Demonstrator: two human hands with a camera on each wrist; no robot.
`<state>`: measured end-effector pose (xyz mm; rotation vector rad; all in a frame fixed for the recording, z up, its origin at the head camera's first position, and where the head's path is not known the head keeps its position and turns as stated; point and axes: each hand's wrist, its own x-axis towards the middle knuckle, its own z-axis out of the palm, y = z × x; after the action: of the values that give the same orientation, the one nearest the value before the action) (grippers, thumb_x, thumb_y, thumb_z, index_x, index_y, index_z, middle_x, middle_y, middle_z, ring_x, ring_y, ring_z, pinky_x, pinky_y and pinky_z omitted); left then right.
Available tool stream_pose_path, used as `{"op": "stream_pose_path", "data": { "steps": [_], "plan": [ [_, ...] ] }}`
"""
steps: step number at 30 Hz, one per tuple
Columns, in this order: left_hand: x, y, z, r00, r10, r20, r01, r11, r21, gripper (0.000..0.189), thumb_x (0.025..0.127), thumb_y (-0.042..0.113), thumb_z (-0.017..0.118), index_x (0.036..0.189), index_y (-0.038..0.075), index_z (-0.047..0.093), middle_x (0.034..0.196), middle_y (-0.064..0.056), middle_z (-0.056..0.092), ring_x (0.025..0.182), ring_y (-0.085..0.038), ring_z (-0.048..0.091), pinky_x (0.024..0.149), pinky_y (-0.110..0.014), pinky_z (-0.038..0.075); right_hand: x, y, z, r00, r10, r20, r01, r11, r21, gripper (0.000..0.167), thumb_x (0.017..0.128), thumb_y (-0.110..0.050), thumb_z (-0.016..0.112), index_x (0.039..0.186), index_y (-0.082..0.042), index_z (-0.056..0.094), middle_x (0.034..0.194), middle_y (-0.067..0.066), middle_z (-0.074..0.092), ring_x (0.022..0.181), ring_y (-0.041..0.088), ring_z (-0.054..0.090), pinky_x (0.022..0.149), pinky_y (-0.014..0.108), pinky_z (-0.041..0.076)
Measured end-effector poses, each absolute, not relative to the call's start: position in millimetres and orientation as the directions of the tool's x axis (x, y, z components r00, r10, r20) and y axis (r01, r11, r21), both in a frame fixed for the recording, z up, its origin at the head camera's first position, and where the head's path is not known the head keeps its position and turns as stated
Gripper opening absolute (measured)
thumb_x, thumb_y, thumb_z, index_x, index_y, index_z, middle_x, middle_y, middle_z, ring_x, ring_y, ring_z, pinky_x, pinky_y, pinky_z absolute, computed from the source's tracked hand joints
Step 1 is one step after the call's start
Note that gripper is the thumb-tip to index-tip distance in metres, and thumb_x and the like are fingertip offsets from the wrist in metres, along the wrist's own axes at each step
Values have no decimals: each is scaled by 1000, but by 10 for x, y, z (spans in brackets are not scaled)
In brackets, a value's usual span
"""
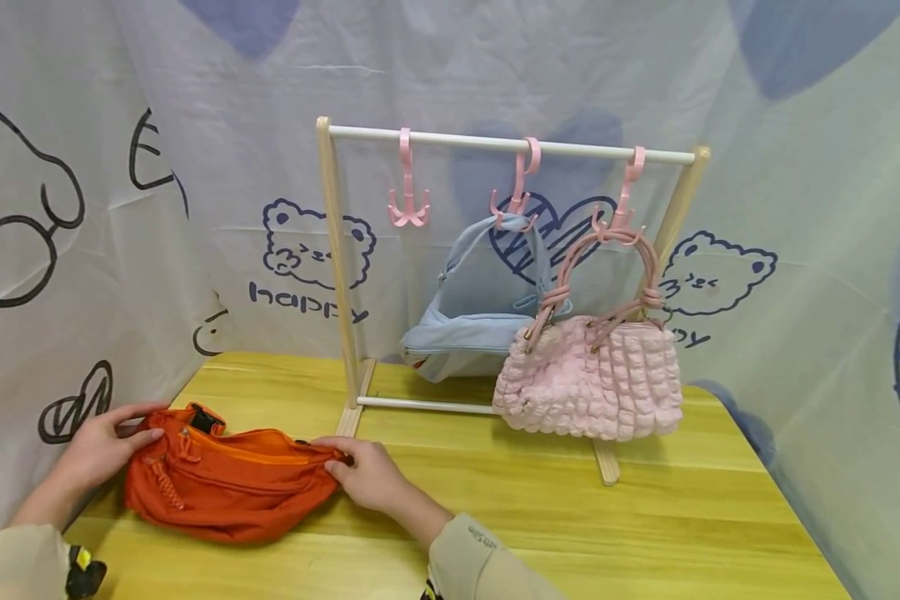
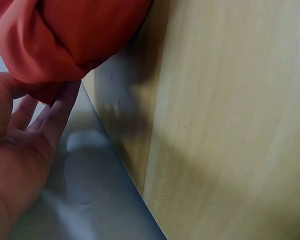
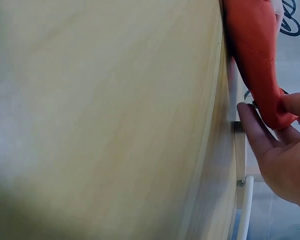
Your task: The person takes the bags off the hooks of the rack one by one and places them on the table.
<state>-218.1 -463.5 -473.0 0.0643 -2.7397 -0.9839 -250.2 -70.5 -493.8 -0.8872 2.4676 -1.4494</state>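
An orange-red waist bag (image 1: 232, 487) with a zipper along its top and a black buckle (image 1: 207, 420) is at the left of the table in the head view. My left hand (image 1: 108, 446) pinches its upper left corner between thumb and fingers. At the opposite end, my right hand (image 1: 367, 471) pinches the upper right corner. In the left wrist view, the bag's cloth (image 2: 75, 40) bunches above the fingers. The right wrist view shows the bag's end (image 3: 262, 75) held between thumb and fingers, beside the tabletop.
A wooden rack (image 1: 339, 275) with a white top bar (image 1: 465, 142) stands behind. A pink hook (image 1: 407, 187) hangs bare at its left; a light blue bag (image 1: 465, 335) and a pink puffy handbag (image 1: 592, 383) hang from the other pink hooks. Printed cloth (image 1: 217, 108) surrounds the table (image 1: 570, 542).
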Motion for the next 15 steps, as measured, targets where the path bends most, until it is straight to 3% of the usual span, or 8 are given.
{"op": "stream_pose_path", "data": {
  "steps": [5,7,9,12,15],
  "plan": [
    [-2202,-4646,-4769,-968,-95,231,65,796,602,41,96,14,77,129,-7,67,120,-37,67,85,19,51,69,-6,40,-2502,-686,-4957,-815,-561,147,-410,379,-829,35,102,-8,65,134,-22,72,131,0,71,97,2,58,85,18,47],
    [-2212,-4643,-4775,-970,-94,222,58,803,593,40,96,14,77,129,-7,68,120,-36,68,89,7,63,69,-7,40,-2502,-676,-4969,-811,-569,134,-412,393,-822,36,102,-8,64,134,-22,72,134,0,70,107,2,59,92,20,49],
    [-2219,-4641,-4776,-974,-97,204,42,812,583,39,96,14,76,129,-7,68,121,-36,67,98,-16,72,71,-11,41,-2503,-669,-4977,-806,-579,124,-416,406,-814,36,103,-7,64,135,-21,72,137,1,68,117,4,60,100,22,49],
    [-2221,-4635,-4773,-983,-101,153,10,805,593,41,98,13,74,132,-9,65,125,-38,64,116,-52,63,86,-34,54,-2502,-664,-4987,-798,-590,123,-440,430,-789,37,103,-8,62,137,-21,71,138,2,68,123,6,59,105,25,48],
    [-2220,-4634,-4769,-987,-103,122,-9,801,599,43,99,14,72,134,-10,62,128,-40,60,122,-61,53,93,-65,47,-2502,-662,-4988,-795,-593,131,-460,447,-767,37,103,-8,62,137,-21,70,137,2,68,117,4,60,102,24,48]
  ]
}}
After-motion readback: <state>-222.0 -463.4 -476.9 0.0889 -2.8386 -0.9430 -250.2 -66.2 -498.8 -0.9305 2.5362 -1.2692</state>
